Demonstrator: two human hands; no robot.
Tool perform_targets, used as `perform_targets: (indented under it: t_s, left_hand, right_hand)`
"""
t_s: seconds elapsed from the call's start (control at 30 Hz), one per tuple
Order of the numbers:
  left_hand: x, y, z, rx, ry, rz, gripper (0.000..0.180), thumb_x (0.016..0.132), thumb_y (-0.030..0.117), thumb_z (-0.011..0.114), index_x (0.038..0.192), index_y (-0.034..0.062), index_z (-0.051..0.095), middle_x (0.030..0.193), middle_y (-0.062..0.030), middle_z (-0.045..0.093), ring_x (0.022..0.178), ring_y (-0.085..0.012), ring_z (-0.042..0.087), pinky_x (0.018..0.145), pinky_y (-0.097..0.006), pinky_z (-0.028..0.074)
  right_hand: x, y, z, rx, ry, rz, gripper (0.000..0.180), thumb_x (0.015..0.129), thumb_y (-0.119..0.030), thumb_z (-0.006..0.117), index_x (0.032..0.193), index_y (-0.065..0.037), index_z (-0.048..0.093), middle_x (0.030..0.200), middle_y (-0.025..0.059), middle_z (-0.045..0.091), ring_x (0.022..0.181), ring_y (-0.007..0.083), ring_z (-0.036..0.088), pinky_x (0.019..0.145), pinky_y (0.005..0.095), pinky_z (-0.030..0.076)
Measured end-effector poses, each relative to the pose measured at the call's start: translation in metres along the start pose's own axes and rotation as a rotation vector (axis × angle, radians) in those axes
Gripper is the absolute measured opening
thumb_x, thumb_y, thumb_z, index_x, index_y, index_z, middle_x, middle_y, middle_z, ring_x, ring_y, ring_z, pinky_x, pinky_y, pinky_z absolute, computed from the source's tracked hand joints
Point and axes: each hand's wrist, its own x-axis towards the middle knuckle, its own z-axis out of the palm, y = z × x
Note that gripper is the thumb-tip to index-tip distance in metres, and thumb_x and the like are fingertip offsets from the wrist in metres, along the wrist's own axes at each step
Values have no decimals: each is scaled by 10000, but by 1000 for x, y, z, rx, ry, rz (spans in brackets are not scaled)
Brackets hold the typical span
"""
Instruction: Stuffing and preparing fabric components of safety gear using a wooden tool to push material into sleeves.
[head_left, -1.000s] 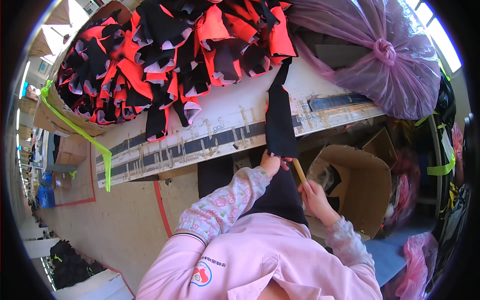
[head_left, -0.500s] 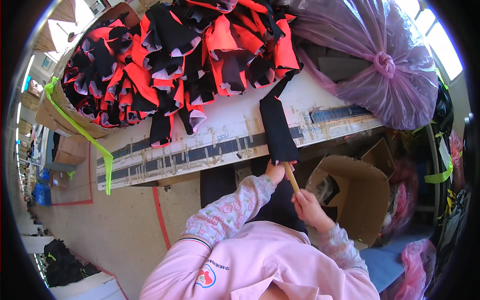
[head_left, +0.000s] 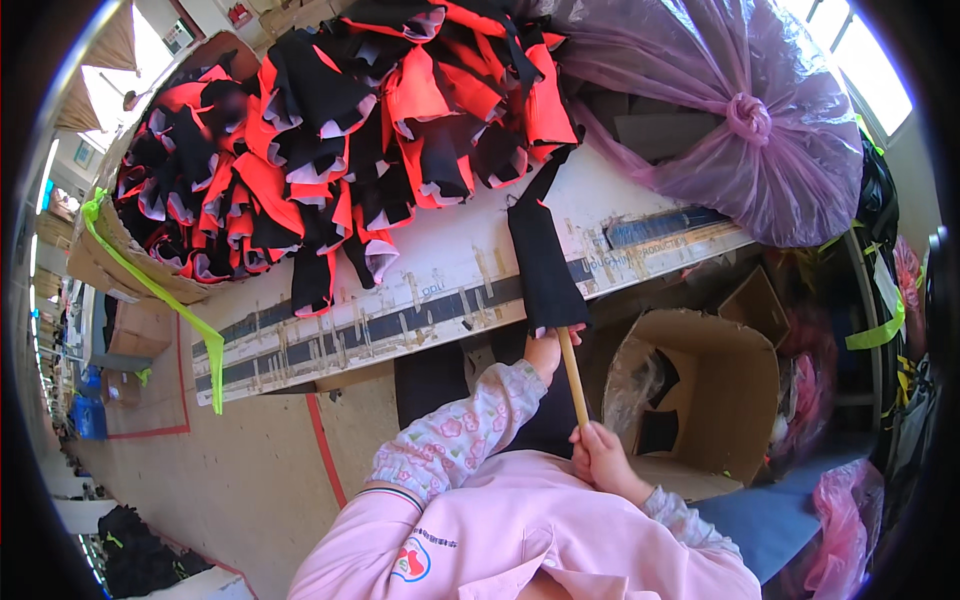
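Note:
A long black fabric piece (head_left: 545, 265), narrow like a sleeve, hangs over the near edge of the table. My left hand (head_left: 543, 354) is closed on its lower end, partly hidden beneath the cloth. From that end a thin wooden stick (head_left: 573, 382) comes out toward me; its far part is out of sight in or behind the cloth. My right hand (head_left: 606, 462) wraps round the near end of the stick, close to my body. Beyond, a big heap of black and coral-red fabric pieces (head_left: 270, 190) spreads over the table, and the held piece reaches toward it.
The worn white table (head_left: 440, 305) has tape-marked dark stripes along its edge. A knotted purple plastic bag (head_left: 748, 120) bulges at the far right. Below it stands an open cardboard box (head_left: 735, 400). A yellow-green strip (head_left: 150, 255) hangs at the left. Pink plastic (head_left: 840, 520) lies lower right.
My right hand has drawn the stick back toward my body, so more of it shows below the cloth. My left hand keeps its hold at the cloth's lower end. The view has shifted slightly.

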Motion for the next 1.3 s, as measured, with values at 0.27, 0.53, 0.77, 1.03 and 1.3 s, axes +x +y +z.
perform_targets:
  t_s: [0.27,0.53,0.77,1.03,1.3]
  left_hand:
    - [-5,-6,4,61,-50,-115,192,954,177,437,1029,63,572,897,-69,610,657,-136,567,586,-265,475]
    - [1,9,-2,-29,-117,-73,304,943,317,468,1048,47,562,935,-89,622,715,-165,597,636,-300,498]
    - [2,8,-12,83,-109,-95,258,976,179,370,1003,16,568,883,-101,645,619,-170,603,528,-306,520]
    - [2,-2,-5,354,76,-216,222,961,226,413,884,69,549,599,-45,555,382,-114,447,340,-256,372]
    - [-1,-6,-25,372,-49,-221,154,929,204,425,894,79,510,621,-15,533,470,-104,489,372,-244,386]
  right_hand:
    - [75,-45,21,188,25,-169,250,978,-294,378,832,-106,454,515,-45,323,357,70,255,323,226,209]
    - [63,-26,9,11,72,-148,252,980,-266,366,826,-93,466,516,-39,351,358,64,287,325,226,232]
    - [0,9,-27,-672,203,-357,276,960,-211,427,743,-61,508,531,-26,426,440,64,386,398,241,312]
    - [88,-72,-8,-139,-147,-7,278,971,-277,378,793,-87,479,496,-52,325,348,64,250,320,225,190]
    - [28,-93,-52,-701,-48,0,292,964,-269,408,771,-71,504,506,-49,368,377,59,288,361,241,229]
